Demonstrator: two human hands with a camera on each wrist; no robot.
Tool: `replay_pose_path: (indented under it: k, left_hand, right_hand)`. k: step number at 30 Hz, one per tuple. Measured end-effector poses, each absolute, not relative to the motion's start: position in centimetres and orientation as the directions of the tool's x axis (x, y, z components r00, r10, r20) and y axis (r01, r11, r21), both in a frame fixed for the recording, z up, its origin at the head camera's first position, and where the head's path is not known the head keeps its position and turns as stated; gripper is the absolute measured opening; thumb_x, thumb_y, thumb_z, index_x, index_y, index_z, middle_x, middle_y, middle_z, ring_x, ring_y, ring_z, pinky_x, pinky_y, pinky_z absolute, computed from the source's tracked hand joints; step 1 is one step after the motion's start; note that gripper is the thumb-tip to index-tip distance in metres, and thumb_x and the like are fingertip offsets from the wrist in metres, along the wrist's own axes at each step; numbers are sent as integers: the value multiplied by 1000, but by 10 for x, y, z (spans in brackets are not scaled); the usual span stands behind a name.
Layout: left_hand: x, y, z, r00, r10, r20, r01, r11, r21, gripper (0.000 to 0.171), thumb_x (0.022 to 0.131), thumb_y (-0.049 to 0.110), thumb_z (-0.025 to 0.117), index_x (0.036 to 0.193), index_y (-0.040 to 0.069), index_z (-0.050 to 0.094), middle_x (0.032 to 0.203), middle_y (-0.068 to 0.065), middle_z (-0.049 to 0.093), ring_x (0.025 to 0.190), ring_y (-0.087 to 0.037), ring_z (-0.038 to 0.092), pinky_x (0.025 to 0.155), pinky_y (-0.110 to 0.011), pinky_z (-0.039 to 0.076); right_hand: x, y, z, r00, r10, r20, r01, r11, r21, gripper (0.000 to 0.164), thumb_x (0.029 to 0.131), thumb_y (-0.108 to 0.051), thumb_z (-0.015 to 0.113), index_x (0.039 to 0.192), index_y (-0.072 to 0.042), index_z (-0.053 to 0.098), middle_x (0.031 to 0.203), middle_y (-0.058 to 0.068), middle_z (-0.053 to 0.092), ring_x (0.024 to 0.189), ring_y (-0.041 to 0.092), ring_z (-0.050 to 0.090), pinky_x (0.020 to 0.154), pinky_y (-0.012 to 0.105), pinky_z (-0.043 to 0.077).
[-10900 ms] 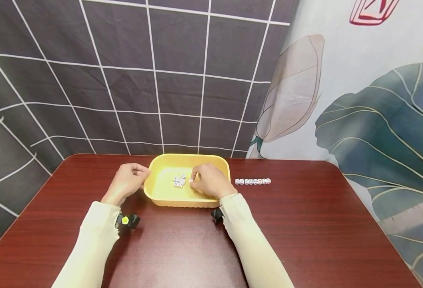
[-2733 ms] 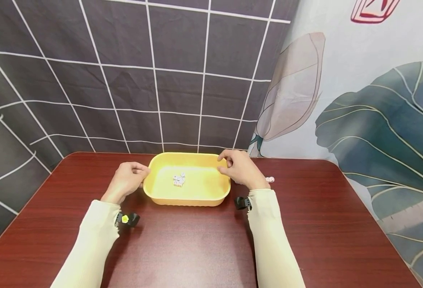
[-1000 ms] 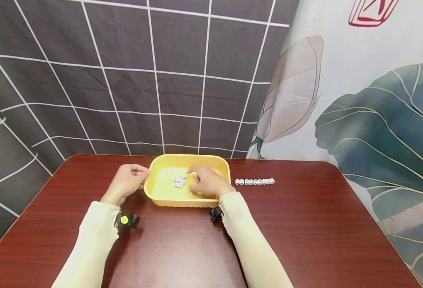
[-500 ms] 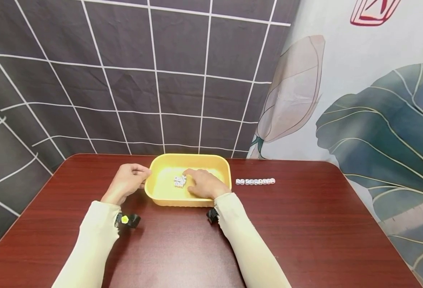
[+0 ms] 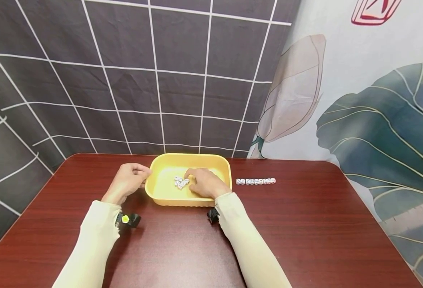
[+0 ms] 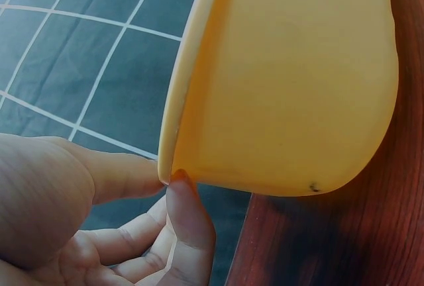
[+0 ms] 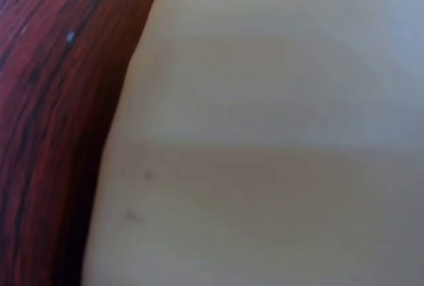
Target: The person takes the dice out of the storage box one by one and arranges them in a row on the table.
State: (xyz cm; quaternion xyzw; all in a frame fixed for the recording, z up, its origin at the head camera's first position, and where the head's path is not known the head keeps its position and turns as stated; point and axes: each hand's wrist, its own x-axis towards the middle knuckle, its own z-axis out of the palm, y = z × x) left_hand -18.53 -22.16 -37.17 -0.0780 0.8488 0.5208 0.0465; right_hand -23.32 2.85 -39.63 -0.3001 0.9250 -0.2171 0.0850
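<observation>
My left hand [image 5: 125,181] pinches the left rim of a yellow plastic basin [image 5: 187,203]. The left wrist view shows the thumb and a finger on either side of the basin wall [image 6: 285,87], the other fingers curled below. Inside the basin, my right hand [image 5: 207,183] reaches over the right side, index finger and thumb apart beside a small cluster of white dice [image 5: 179,183]. The fingertips are close to the nearest die; whether they touch it is too small to tell. Only the basin's outer wall [image 7: 265,100] fills the right wrist view, with the hand out of sight.
A straight row of several white dice [image 5: 255,181] lies on the dark red wooden table [image 5: 323,224], right of the basin. Behind the table hang a dark grid-patterned cloth [image 5: 125,92] and a leaf-patterned cloth [image 5: 377,132].
Since the earliest frame, the row has gained a die at its right end. My right hand went to the row and returned to the basin. Just now the clustered dice shifted apart slightly.
</observation>
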Motion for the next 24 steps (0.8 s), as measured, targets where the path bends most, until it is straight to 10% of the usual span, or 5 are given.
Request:
replay_pose_path:
  k: [24]
  left_hand:
    - [-185,-221,-371,-984,-90,-156,-180,457,871,32,100,11,59,121,-12,65,111,-26,70,76,-12,68,69,-20,59]
  right_hand:
    - [-232,37,-387,-850,-526,-11,-456,748,-483,8,90,-18,75,96,-16,70,70,-3,54,65,11,50,59,25,40]
